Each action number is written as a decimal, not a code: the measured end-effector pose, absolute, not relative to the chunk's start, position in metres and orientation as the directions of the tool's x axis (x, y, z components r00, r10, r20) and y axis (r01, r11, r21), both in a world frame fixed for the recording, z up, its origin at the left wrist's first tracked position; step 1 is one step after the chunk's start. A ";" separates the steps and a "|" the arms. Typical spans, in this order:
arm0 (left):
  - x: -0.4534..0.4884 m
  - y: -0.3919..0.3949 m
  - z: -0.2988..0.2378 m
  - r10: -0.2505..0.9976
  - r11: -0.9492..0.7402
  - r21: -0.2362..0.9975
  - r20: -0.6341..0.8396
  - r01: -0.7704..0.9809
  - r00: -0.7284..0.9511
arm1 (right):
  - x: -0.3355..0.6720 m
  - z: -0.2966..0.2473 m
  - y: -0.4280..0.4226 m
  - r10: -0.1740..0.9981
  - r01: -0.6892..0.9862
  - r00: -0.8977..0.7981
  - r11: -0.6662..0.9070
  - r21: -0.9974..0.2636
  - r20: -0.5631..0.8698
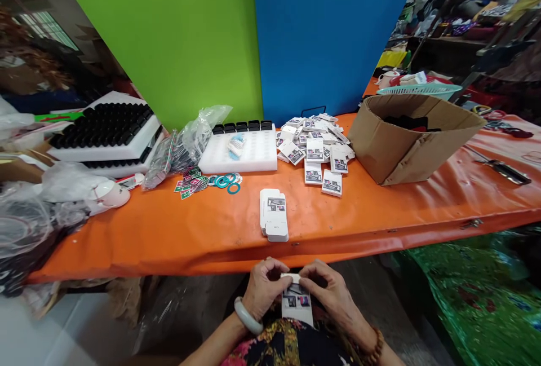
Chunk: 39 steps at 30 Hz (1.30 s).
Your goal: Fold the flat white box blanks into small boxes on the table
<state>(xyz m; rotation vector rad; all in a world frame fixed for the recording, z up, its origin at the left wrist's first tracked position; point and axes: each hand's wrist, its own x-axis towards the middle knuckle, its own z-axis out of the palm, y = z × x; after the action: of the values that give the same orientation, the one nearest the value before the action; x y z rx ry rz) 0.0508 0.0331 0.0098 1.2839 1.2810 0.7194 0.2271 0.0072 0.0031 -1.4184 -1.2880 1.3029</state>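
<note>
Fingers (283, 283) partly hide the held white box (297, 312).

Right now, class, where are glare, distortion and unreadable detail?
Head view throughout: glare on the orange tabletop at right, its front edge curving, probably lens distortion; glints on the green plastic; print on the held white box too small to read.
</note>
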 end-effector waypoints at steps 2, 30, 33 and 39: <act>0.054 0.036 0.012 0.920 0.287 0.939 -0.325 0.189 0.220 | 0.226 0.007 0.012 0.967 0.074 -0.053 -0.244 -0.967 -0.249; 0.049 0.080 0.022 0.997 -0.043 0.968 0.025 0.246 0.078 | 0.256 0.031 0.121 0.994 -0.032 -0.023 -0.109 -0.994 -0.108; 0.049 0.100 0.019 0.977 -0.211 0.856 0.205 0.473 0.064 | 0.254 0.040 0.164 0.910 -0.096 0.413 0.071 -0.993 0.025; 0.056 0.109 0.003 0.933 -0.354 0.584 0.271 0.731 0.236 | 0.213 0.028 0.188 0.985 0.619 -0.031 0.151 -0.770 0.169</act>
<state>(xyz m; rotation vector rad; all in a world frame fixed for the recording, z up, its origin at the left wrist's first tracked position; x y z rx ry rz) 0.0560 0.1094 0.0034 2.1798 1.5395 0.8438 0.2127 0.1877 0.0277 -1.5461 -1.7315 0.6645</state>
